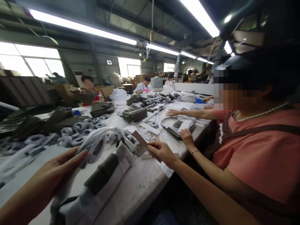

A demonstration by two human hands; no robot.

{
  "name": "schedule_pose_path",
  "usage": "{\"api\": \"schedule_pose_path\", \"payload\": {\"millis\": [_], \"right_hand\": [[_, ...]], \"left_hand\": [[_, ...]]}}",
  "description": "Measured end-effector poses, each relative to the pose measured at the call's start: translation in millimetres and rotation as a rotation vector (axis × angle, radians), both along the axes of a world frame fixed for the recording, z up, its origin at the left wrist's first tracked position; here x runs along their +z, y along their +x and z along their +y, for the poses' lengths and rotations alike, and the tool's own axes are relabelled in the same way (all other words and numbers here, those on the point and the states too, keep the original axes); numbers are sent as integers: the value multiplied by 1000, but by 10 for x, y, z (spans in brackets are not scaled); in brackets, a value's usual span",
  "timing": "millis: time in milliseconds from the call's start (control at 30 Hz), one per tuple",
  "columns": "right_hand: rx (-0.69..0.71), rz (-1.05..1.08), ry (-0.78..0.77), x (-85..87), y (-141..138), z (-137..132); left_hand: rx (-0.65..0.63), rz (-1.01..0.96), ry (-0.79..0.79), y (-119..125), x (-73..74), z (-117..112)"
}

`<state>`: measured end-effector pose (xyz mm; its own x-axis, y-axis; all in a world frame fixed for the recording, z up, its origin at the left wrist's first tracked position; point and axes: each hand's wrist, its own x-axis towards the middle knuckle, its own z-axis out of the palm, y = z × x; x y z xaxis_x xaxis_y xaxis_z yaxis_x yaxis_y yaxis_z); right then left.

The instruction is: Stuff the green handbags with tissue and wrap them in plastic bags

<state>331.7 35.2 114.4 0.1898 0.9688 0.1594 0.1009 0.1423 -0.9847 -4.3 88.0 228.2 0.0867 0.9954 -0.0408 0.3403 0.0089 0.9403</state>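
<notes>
My left hand point(64, 164) is closed around a pale strap bundle wrapped in clear plastic point(99, 135), which arches up over the table. Between the thumb and fingers of my right hand point(164, 153) is a flat brown card point(140, 140), held at a slant. Below and between my hands lies a dark olive bag point(103, 173), partly covered in white wrapping. The plastic bundle's far end comes close to the card; I cannot tell if they touch.
A co-worker in a salmon top point(255, 150) sits close on my right, hands around another wrapped bag point(175, 128). Several coiled wrapped straps point(67, 132) lie to the left. Olive bags point(134, 114) sit mid-table. The white table's edge point(154, 187) runs diagonally nearby.
</notes>
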Motion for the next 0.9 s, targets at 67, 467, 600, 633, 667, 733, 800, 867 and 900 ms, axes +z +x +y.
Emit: {"api": "schedule_pose_path", "payload": {"millis": [67,467,600,633,667,733,800,867,900], "right_hand": [[106,42,6,119,-242,-135],[95,-331,90,420,-849,-62],[122,-297,81,433,-958,49],[148,-275,73,444,-987,81],[173,-251,69,458,-1015,112],[216,-202,70,496,-1068,163],[237,-164,85,532,-1106,190],[228,-160,104,549,-1123,192],[217,-171,112,549,-1126,186]], "left_hand": [[-67,-88,-120,8,16,-36],[-238,-154,-38,-37,12,-120],[-275,-127,-6,-33,40,-204],[-288,-111,9,-33,52,-226],[-296,-97,24,-37,63,-247],[-293,-76,45,-58,80,-275],[-252,-60,61,-97,88,-284],[-188,-52,77,-141,89,-279],[-162,-53,80,-161,88,-276]]}}
